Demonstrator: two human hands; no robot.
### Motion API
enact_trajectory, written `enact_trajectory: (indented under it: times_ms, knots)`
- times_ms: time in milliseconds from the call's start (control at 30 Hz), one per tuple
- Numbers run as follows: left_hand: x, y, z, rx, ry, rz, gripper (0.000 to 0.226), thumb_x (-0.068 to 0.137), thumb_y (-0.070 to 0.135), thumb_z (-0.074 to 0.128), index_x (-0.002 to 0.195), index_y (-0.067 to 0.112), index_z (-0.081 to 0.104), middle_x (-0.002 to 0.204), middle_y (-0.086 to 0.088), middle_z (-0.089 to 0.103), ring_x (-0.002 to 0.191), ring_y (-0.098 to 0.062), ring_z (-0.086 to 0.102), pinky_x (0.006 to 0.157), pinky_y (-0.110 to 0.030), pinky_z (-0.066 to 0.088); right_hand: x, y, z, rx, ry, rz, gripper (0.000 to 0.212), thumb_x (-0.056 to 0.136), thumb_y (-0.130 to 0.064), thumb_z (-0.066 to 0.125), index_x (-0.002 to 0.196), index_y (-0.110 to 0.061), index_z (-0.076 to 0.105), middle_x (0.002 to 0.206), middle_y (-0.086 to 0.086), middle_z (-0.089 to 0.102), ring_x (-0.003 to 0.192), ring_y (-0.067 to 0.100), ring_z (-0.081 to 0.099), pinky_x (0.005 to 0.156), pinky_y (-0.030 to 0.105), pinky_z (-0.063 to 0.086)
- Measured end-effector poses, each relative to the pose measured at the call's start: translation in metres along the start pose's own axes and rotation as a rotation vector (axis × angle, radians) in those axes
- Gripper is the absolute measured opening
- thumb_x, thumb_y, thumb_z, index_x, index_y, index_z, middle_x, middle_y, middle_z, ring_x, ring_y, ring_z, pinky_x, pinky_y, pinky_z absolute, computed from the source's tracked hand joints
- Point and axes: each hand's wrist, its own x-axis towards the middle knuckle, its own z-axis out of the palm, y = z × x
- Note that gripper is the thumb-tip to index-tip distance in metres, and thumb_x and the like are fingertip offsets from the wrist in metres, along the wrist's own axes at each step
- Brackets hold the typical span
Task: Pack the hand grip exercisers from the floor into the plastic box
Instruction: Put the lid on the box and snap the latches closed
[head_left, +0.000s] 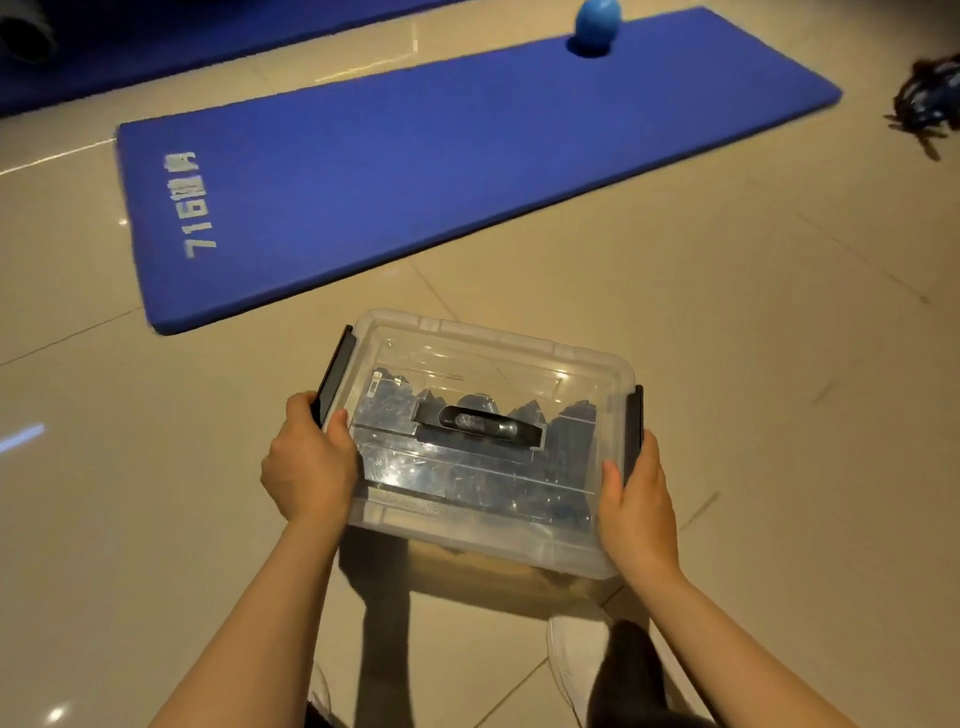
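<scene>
Both hands grip a clear plastic box (488, 447) by its short ends and hold it above the tiled floor (727, 364). The left hand (309, 467) curls round the box's left black latch (335, 382), thumb on the lid; the right hand (636, 512) clasps the right black latch (634, 423), thumb over the rim. Dark hand grip exercisers (566, 441) show through the closed lid, around its black carry handle (480, 423). Beyond the box lies a blue exercise mat (441, 171) with a blue ball (597, 21) at its far end. A dark pile (927, 101), too blurred to identify, lies far right of the box.
</scene>
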Motion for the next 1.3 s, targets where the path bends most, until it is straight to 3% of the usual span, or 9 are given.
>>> enact_trajectory:
  times_ms: [267, 500, 667, 767, 867, 967, 1067, 1200, 1300]
  knots:
    - [-0.063, 0.113, 0.073, -0.068, -0.211, 0.403, 0.054, 0.089, 0.041, 0.053, 0.138, 0.022, 0.040, 0.132, -0.009, 0.053, 0.109, -0.034, 0.055, 0.084, -0.044, 0.046, 0.005, 0.090, -0.092, -0.036, 0.223, 0.263, 0.055, 0.100, -0.030, 0.037, 0.148, -0.014, 0.018, 0.142, 0.013, 0.041, 0.121, 0.032, 0.048, 0.094, 0.041, 0.045]
    - [-0.169, 0.188, 0.129, 0.227, -0.400, 0.948, 0.090, 0.070, 0.086, 0.029, 0.146, 0.036, 0.026, 0.150, -0.026, 0.020, 0.131, -0.043, 0.026, 0.101, -0.052, 0.027, -0.060, 0.170, -0.170, -0.187, 0.426, 0.395, 0.054, 0.100, -0.025, 0.034, 0.150, -0.026, 0.013, 0.158, 0.002, 0.007, 0.142, 0.026, 0.019, 0.111, 0.041, 0.024]
    - [-0.231, 0.220, 0.141, 0.299, -0.530, 1.235, 0.098, 0.063, 0.094, 0.014, 0.147, 0.043, 0.010, 0.155, -0.023, -0.002, 0.141, -0.043, -0.002, 0.110, -0.056, -0.004, -0.128, 0.220, -0.227, -0.577, 0.189, 0.371, 0.049, 0.099, -0.035, 0.017, 0.149, -0.035, 0.015, 0.158, -0.009, 0.004, 0.143, 0.009, -0.008, 0.118, 0.042, -0.001]
    - [-0.277, 0.226, 0.143, 0.310, -0.556, 1.374, 0.090, 0.072, 0.088, 0.010, 0.146, 0.039, 0.022, 0.156, -0.012, 0.013, 0.142, -0.040, 0.001, 0.109, -0.060, -0.010, -0.160, 0.235, -0.246, -0.593, 0.109, 0.462, 0.053, 0.099, -0.042, 0.024, 0.149, -0.037, 0.005, 0.157, -0.014, -0.003, 0.138, 0.004, -0.018, 0.118, 0.041, -0.006]
    - [-0.320, 0.215, 0.134, 0.270, -0.656, 1.477, 0.078, 0.082, 0.079, 0.020, 0.140, 0.031, 0.041, 0.149, -0.007, 0.035, 0.140, -0.031, 0.023, 0.110, -0.060, 0.003, -0.181, 0.238, -0.251, -0.659, 0.068, 0.527, 0.058, 0.096, -0.051, 0.018, 0.149, -0.036, 0.001, 0.157, -0.014, -0.005, 0.139, 0.006, -0.017, 0.117, 0.043, -0.003]
    - [-0.320, 0.200, 0.128, 0.220, -0.675, 1.556, 0.076, 0.083, 0.078, 0.023, 0.142, 0.032, 0.038, 0.151, -0.003, 0.032, 0.141, -0.025, 0.020, 0.110, -0.061, 0.007, -0.186, 0.239, -0.253, -0.699, 0.057, 0.499, 0.076, 0.081, -0.063, -0.002, 0.150, -0.034, 0.008, 0.158, -0.010, 0.007, 0.146, 0.016, -0.001, 0.115, 0.045, -0.002]
    - [-0.299, 0.182, 0.126, 0.192, -0.672, 1.610, 0.084, 0.079, 0.083, 0.025, 0.146, 0.033, 0.028, 0.155, -0.001, 0.023, 0.144, -0.022, 0.012, 0.108, -0.064, 0.004, -0.186, 0.243, -0.255, -0.772, 0.058, 0.395, 0.073, 0.087, -0.069, 0.010, 0.147, -0.031, 0.027, 0.150, 0.003, 0.036, 0.141, 0.027, 0.025, 0.114, 0.047, 0.005]
    - [-0.295, 0.158, 0.124, 0.194, -0.661, 1.521, 0.076, 0.088, 0.072, 0.019, 0.149, 0.027, 0.022, 0.157, -0.003, 0.016, 0.145, -0.022, 0.010, 0.109, -0.063, 0.005, -0.179, 0.238, -0.247, -0.778, -0.050, 0.189, 0.065, 0.091, -0.067, 0.019, 0.144, -0.030, 0.033, 0.152, 0.009, 0.029, 0.140, 0.024, 0.018, 0.112, 0.036, 0.005]
    - [-0.308, 0.156, 0.129, 0.110, -0.680, 1.340, 0.075, 0.090, 0.070, 0.016, 0.150, 0.024, 0.019, 0.158, -0.005, 0.008, 0.145, -0.028, 0.002, 0.112, -0.055, -0.001, -0.175, 0.241, -0.234, -0.723, -0.037, 0.079, 0.059, 0.094, -0.060, 0.018, 0.142, -0.029, 0.033, 0.152, 0.005, 0.027, 0.137, 0.020, 0.027, 0.112, 0.036, 0.010]
